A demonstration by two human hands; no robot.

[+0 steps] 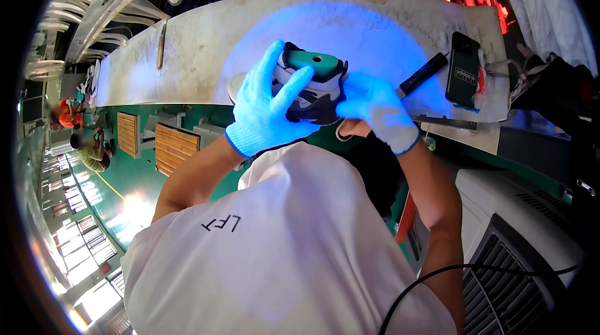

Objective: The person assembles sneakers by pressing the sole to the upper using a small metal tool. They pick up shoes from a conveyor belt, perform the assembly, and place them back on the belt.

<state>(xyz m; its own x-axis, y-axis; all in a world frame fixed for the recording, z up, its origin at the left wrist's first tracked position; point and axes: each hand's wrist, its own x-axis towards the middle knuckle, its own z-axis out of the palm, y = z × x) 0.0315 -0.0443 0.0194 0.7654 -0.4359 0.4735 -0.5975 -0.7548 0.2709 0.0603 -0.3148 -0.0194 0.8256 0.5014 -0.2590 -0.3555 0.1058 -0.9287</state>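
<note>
A grey, white and black shoe is held up at the near edge of the workbench. A green shoe last with a round hole in its top fills the shoe's opening. My left hand, in a white glove lit blue, wraps round the shoe's left side with its fingers over the upper. My right hand, gloved too, grips the shoe's right side with thumb and fingers, some of them hidden. A pale rounded piece shows just left of my left hand; I cannot tell whether it belongs to the shoe.
On the pale workbench lie a black-handled tool and a dark phone to the right, and a thin stick-like tool far left. A machine with a grille and a black cable stand at lower right. People sit far left.
</note>
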